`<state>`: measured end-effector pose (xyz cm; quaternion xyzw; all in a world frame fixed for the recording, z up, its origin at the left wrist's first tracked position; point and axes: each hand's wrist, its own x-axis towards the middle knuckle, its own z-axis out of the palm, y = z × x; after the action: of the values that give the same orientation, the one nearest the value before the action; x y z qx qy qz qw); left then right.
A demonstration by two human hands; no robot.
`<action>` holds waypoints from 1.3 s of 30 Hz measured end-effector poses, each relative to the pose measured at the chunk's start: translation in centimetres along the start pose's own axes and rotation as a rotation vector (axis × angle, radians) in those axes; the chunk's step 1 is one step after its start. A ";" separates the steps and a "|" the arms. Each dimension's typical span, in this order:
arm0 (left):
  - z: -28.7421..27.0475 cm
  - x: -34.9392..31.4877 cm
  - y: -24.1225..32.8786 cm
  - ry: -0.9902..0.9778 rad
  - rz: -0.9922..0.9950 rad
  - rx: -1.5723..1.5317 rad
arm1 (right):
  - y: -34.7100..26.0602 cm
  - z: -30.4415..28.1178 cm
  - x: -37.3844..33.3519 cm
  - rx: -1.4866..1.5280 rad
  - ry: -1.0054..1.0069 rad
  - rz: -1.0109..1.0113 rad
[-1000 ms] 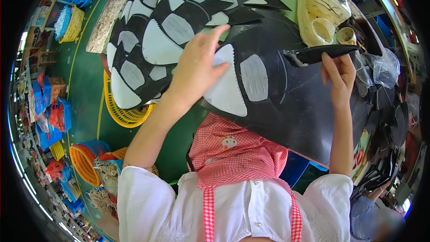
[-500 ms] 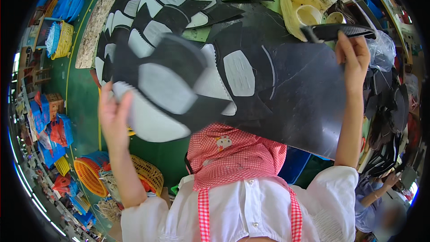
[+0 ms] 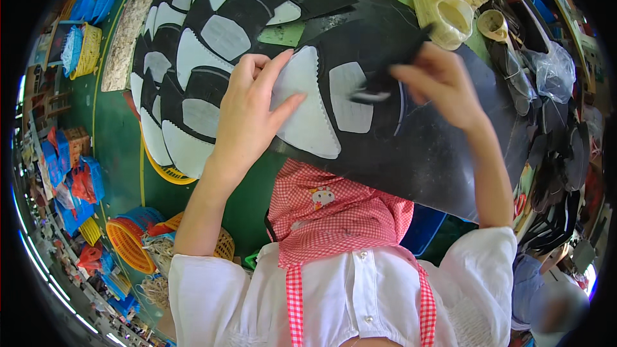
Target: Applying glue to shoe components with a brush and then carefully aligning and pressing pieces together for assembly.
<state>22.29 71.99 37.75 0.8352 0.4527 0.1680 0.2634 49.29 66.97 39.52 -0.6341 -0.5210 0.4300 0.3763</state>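
Note:
A black shoe-upper piece with pale grey-white panels lies on the dark sheet (image 3: 437, 160) in front of me. My left hand (image 3: 254, 99) rests on its left side, fingers spread, touching the zigzag-edged white panel (image 3: 312, 115). My right hand (image 3: 443, 83) is closed round a black brush-like tool (image 3: 392, 67), blurred by motion. The tool's light-tipped end is over or against the rounded pale panel (image 3: 350, 109); contact is unclear. To the left, similar shoe-upper pieces (image 3: 225, 35) lie overlapping in rows.
At the back right stand a yellowish plastic container (image 3: 453, 16) and a small round cup (image 3: 492, 24). A clear plastic bag (image 3: 554, 77) sits beyond my right arm. Baskets (image 3: 128, 241) stand at lower left. Another person (image 3: 530, 283) is at lower right.
The shoe-upper piece my left hand carried now lies among those at left. That hand has moved right onto the piece on the sheet. My right hand brought the tool inward over it.

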 end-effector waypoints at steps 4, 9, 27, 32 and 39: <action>0.3 0.7 0.4 -0.024 0.023 0.044 | 1.2 0.3 1.8 -0.331 0.005 -0.406; 0.3 0.9 0.7 0.011 -0.002 0.036 | 1.6 -0.7 -1.6 -0.161 -0.089 -0.376; 0.6 12.5 -2.5 0.548 0.265 0.065 | 4.3 -8.6 1.3 -0.716 0.563 -0.366; -0.6 4.7 0.3 -0.065 0.074 0.040 | 4.8 -8.5 -1.2 0.075 0.495 -0.068; 0.1 2.2 1.3 -0.082 0.117 0.175 | 2.2 0.7 0.7 -0.295 0.212 -0.409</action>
<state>24.41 73.26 38.47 0.8862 0.4048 0.1084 0.1973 49.42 67.27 37.19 -0.6050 -0.6530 0.1956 0.4114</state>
